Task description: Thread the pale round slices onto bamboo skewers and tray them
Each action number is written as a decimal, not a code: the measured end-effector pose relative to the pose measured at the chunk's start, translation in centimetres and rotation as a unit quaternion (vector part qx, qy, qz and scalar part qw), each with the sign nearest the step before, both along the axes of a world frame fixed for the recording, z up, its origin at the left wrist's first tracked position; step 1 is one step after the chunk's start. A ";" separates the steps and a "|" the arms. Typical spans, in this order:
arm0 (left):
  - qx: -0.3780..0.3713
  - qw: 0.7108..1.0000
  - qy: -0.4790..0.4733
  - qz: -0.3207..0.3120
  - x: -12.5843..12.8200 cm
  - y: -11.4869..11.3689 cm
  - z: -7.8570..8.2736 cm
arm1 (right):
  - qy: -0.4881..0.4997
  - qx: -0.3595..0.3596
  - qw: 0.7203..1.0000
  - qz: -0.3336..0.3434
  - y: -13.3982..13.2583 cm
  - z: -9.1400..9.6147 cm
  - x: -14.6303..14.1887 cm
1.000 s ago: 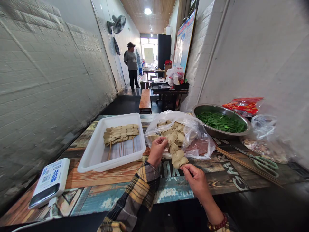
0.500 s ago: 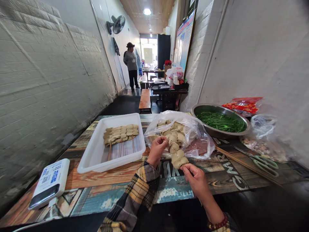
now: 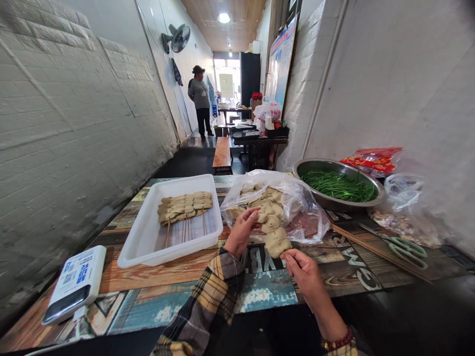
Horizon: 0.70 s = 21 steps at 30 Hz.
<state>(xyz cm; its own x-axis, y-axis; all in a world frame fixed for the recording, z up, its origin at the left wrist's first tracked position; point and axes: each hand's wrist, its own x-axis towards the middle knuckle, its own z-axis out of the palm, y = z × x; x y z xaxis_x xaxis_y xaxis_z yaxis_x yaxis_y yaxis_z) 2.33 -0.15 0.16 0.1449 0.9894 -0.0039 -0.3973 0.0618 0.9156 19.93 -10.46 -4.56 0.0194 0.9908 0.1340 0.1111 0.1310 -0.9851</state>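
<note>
Thin round beige slices [image 3: 275,242], overlapping in a row like the skewered ones nearby, stretch between my hands; the stick inside is mostly hidden. My right hand [image 3: 305,272] pinches the near end of this skewer. My left hand [image 3: 243,231] is closed at the far end, fingertips on a beige slice. Just behind them lies an open clear plastic bag [image 3: 300,207] with more loose slices. To the left, a white plastic tray [image 3: 148,254] holds finished-looking skewers of slices [image 3: 185,205], laid side by side with sticks toward me.
Bare bamboo sticks [image 3: 371,247] and green-handled scissors [image 3: 406,249] lie right. Behind them stand a metal bowl [image 3: 326,200] of green chives and bagged food [image 3: 408,222]. A white boxy device [image 3: 76,279] sits front left. A person [image 3: 201,99] stands far back by the wall.
Both hands keep hold of the slices, with only a slight shift. My left hand turns a little at the far end. The tray and bag stay put.
</note>
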 end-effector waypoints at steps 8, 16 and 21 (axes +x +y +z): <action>-0.007 0.994 -0.013 -0.108 0.4 -0.7 0.3 | 0.005 0.007 1.000 -0.026 0.2 -0.5 -0.1; -0.007 0.999 0.000 -0.037 1.2 -0.9 0.1 | -0.042 0.023 0.996 -0.070 0.2 -0.2 -0.4; -0.011 0.999 -0.002 -0.045 1.3 -1.2 0.6 | -0.083 0.042 0.993 -0.070 -0.1 0.6 -0.6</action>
<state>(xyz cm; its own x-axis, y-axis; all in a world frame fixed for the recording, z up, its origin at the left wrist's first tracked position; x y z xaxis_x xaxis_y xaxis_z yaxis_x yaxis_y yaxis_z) 3.59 -1.35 0.79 0.2332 0.9721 -0.0249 -0.3926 0.1175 0.9122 19.31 -10.59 -3.99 0.1276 0.9652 0.2285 0.2934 0.1833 -0.9383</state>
